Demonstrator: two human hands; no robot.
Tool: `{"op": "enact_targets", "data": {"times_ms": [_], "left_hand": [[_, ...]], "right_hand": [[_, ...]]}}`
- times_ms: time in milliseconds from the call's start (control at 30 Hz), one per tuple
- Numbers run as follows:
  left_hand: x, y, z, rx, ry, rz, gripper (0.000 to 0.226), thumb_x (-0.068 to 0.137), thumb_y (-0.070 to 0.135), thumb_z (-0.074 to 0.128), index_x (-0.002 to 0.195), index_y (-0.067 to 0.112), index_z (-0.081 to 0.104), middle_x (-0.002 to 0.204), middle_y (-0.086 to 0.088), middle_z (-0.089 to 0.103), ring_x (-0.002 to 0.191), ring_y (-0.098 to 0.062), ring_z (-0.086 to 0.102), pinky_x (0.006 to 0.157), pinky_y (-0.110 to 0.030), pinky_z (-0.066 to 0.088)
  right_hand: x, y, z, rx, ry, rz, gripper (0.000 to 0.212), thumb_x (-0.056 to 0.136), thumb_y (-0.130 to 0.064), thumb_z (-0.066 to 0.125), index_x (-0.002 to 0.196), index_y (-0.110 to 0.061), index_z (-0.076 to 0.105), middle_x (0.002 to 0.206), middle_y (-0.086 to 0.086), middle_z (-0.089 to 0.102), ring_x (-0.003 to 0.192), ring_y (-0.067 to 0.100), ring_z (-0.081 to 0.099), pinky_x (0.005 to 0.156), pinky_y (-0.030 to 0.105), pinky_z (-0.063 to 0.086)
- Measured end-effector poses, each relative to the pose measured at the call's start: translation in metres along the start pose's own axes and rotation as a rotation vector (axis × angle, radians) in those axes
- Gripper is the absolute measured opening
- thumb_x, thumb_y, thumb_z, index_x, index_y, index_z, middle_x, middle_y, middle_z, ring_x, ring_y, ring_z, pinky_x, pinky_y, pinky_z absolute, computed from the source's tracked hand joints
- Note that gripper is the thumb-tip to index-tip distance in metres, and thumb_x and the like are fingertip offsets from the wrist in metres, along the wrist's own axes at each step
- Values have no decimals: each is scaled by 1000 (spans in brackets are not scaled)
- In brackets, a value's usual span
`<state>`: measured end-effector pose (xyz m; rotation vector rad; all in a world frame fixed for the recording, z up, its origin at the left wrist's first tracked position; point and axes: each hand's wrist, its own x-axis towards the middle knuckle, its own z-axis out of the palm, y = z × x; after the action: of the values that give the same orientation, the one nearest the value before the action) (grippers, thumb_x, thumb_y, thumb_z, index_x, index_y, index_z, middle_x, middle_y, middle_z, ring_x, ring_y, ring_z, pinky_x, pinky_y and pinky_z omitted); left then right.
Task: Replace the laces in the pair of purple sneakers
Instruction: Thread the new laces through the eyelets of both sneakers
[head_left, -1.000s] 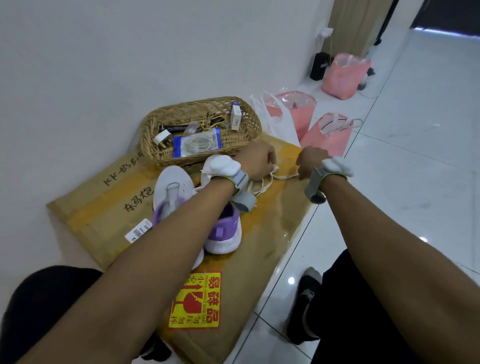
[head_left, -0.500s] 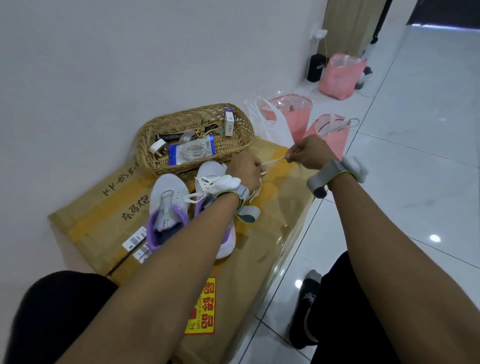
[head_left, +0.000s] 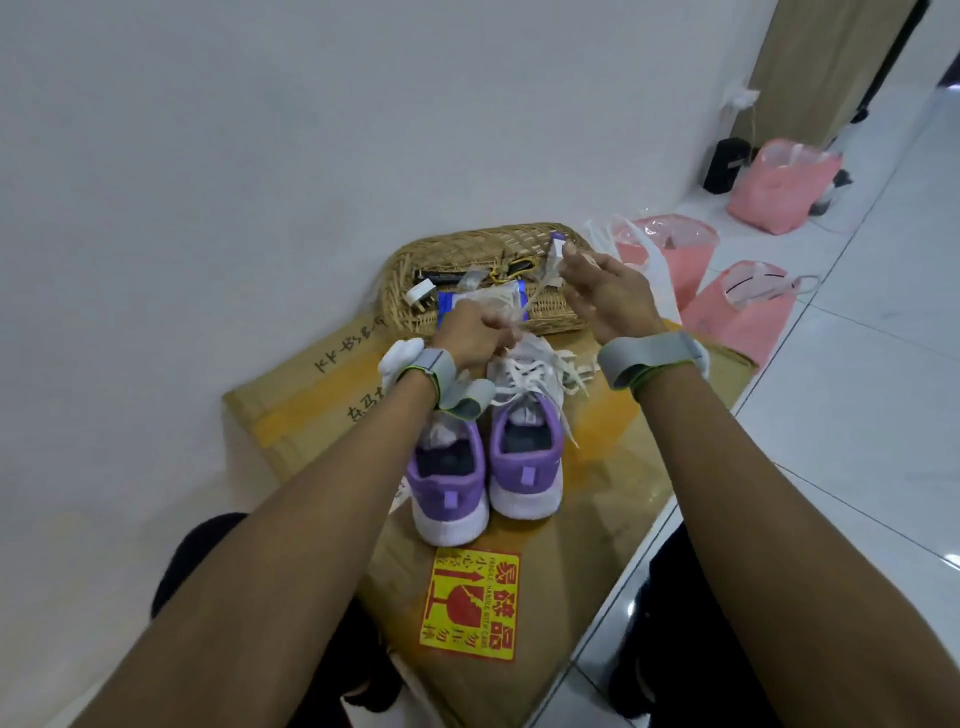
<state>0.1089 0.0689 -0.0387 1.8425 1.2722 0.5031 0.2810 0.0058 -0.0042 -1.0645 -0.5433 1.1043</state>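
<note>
Though blur smears the lace (head_left: 540, 292), left hand (head_left: 475, 338) clenched on it, right hand (head_left: 608, 296) unclear.

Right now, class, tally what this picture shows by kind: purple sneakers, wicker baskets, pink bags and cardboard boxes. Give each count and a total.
Purple sneakers: 2
Wicker basket: 1
Pink bags: 3
Cardboard box: 1
Total: 7
</note>
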Motion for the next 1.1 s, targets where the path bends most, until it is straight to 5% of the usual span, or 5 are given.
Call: {"op": "enact_targets", "data": {"times_ms": [133, 400, 533, 633, 1100], "left_hand": [[-12, -33, -31, 0, 12, 20, 31, 88, 5, 70, 119, 12, 68, 94, -12, 73, 85, -15, 68, 83, -31, 54], [-25, -71, -69, 178, -79, 69, 11, 80, 12, 79, 91, 14, 78, 91, -2, 74, 85, -16, 67, 77, -29, 55], [-29, -72, -69, 299, -193, 129, 4, 79, 20, 82, 79, 21, 78, 78, 7, 73, 75, -10, 65, 74, -26, 53], [-31, -73, -63, 336, -160, 163, 11, 77, 23, 82, 72, 26, 73, 70, 8, 67, 70, -13, 61, 73, -34, 53], [-30, -72, -64, 234, -162, 124, 12, 73, 19, 86, 71, 26, 76, 69, 3, 69, 68, -10, 57, 71, -34, 52]], "right_hand": [[5, 13, 30, 32, -77, -30, 17, 83, -12, 77, 92, -5, 64, 80, 8, 72, 80, 22, 70, 81, 34, 58], [1, 41, 61, -512, -194, -132, 23, 83, -18, 77, 86, 3, 68, 76, 14, 65, 59, 13, 63, 57, 24, 53], [1, 46, 60, -980, -339, -384, 21, 96, -24, 61, 95, -7, 74, 51, -17, 57, 47, -3, 49, 55, 14, 43], [-1, 48, 55, -1202, -440, -349, 24, 101, -26, 52, 92, -13, 71, 62, -13, 60, 58, 5, 53, 62, 28, 46], [-4, 60, 52, -1575, -664, -355, 25, 98, -29, 56, 90, -14, 74, 81, -4, 63, 72, 13, 54, 63, 26, 33]]}}
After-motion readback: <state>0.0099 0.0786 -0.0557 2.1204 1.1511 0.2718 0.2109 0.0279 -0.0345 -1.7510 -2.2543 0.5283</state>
